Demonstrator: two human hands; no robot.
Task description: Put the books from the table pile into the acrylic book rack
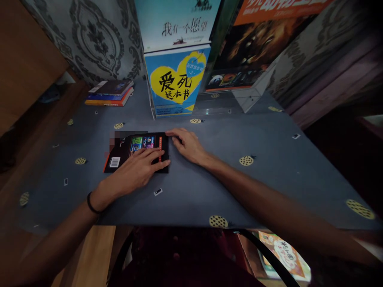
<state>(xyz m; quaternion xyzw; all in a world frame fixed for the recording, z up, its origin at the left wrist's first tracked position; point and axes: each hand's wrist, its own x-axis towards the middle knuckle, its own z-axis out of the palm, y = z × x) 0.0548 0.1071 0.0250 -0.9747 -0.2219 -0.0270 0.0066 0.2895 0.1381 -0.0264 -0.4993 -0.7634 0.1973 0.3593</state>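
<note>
A thin black book [124,152] lies on the cloth-covered table, its barcode side facing up and small colourful pictures in its middle. My left hand [140,167] rests flat across the book's lower right part, fingers spread, covering some of the pictures. At the book's upper right corner is my right hand [187,144], palm down, its fingers stretched out and the fingertips touching or just beside the corner. I cannot tell whether those tips press on the cover. A pixelated patch hides the book's upper left corner.
A small stack of books [109,93] lies at the back left. Behind the black book, a blue book with a yellow heart [176,85] stands upright under a teal one [176,26]. A lion-cover book [254,44] leans in a clear stand [251,95]. Below the table's edge is another book [283,255].
</note>
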